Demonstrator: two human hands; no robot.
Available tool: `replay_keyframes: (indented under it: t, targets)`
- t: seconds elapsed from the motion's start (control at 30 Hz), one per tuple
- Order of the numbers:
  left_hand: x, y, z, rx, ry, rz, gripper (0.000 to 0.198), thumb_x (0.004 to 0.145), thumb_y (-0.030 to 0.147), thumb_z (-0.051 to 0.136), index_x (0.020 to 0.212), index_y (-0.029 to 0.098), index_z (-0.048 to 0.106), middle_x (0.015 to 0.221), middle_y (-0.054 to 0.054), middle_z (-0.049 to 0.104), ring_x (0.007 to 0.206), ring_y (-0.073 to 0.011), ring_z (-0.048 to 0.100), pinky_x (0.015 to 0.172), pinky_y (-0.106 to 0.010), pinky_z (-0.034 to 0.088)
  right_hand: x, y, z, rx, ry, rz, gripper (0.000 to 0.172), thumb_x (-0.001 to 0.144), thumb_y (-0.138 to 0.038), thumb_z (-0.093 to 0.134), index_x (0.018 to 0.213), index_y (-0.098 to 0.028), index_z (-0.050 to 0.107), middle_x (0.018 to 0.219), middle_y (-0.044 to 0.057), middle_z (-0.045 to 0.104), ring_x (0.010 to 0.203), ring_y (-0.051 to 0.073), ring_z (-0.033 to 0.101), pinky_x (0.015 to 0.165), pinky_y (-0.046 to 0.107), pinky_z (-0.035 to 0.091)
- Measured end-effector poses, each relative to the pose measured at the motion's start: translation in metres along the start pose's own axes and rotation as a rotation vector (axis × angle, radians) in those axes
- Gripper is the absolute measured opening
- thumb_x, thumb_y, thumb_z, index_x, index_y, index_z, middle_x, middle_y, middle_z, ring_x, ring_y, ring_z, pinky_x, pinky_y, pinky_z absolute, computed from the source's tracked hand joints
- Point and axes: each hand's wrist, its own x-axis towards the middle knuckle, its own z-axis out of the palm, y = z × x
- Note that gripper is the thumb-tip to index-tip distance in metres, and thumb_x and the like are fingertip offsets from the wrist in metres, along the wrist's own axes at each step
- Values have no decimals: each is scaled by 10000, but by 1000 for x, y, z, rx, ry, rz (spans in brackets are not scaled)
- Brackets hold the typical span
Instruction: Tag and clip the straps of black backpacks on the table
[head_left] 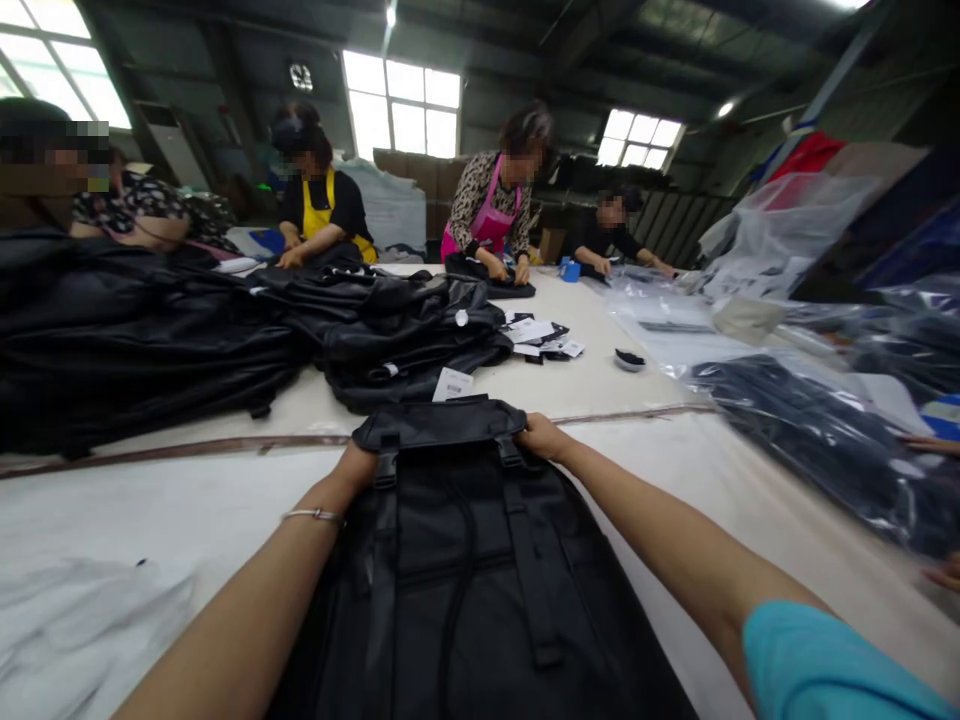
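A black backpack (pixel 480 570) with buckled straps and a cord lies in front of me, its top flap (pixel 442 425) toward the far side of the table. At the flap's left end, my left hand (pixel 361 466) grips the backpack; its fingers are tucked out of sight behind the flap edge. My right hand (pixel 543 438) is closed around the flap's right end, thumb side showing. Just beyond the flap, a white tag with a barcode (pixel 453 384) sticks up.
Black bags (pixel 165 340) are heaped at the left and centre. Tags (pixel 536 335) and a small dish (pixel 629 361) lie beyond. Plastic-wrapped bags (pixel 810 430) cover the right side. Several co-workers, one in a pink apron (pixel 495 220), work across the white table (pixel 645 450).
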Motion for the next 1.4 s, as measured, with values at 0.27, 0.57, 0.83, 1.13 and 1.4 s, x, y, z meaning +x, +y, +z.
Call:
replay_keyframes:
  t: [0.27, 0.57, 0.83, 1.13, 1.4]
  targets:
    - [2, -2, 7, 2, -89, -45, 348, 801, 310, 522, 1104, 196, 652, 1161, -66, 659, 1248, -263, 480, 1130, -428, 300, 3, -16, 15, -78, 134, 180, 223, 745, -213, 590, 926, -176, 716, 1016, 84, 725, 987, 261, 635, 890, 354, 474]
    - [-56, 22, -34, 160, -337, 98, 416, 885, 306, 438, 1251, 145, 554, 1322, -138, 514, 1255, -272, 442, 1090, -418, 338, -36, -16, 5, -118, 139, 195, 393, 764, -315, 588, 1129, -177, 632, 1117, 86, 672, 1021, 249, 590, 873, 335, 450]
    - [-71, 50, -49, 345, -231, 25, 257, 859, 316, 503, 1019, 194, 662, 1099, -106, 598, 1031, -252, 563, 935, -384, 457, -40, -33, -12, -248, 182, 283, 346, 757, -234, 574, 1086, -169, 661, 955, 79, 690, 907, 239, 611, 805, 326, 470]
    - [-77, 148, -17, -181, -79, -407, 116, 803, 209, 578, 845, 196, 686, 904, -79, 691, 924, -240, 629, 909, -340, 459, -68, -160, 42, -550, -84, 78, 335, 859, -443, 553, 1025, -156, 599, 964, 151, 656, 879, 270, 636, 763, 364, 473]
    - [-54, 159, 28, -963, -104, -1076, 185, 874, 257, 519, 748, 134, 575, 686, -88, 655, 601, -190, 640, 607, -345, 550, -55, -144, 65, -258, -80, 190, 259, 844, -275, 507, 626, -191, 619, 703, 95, 679, 710, 222, 635, 615, 304, 431]
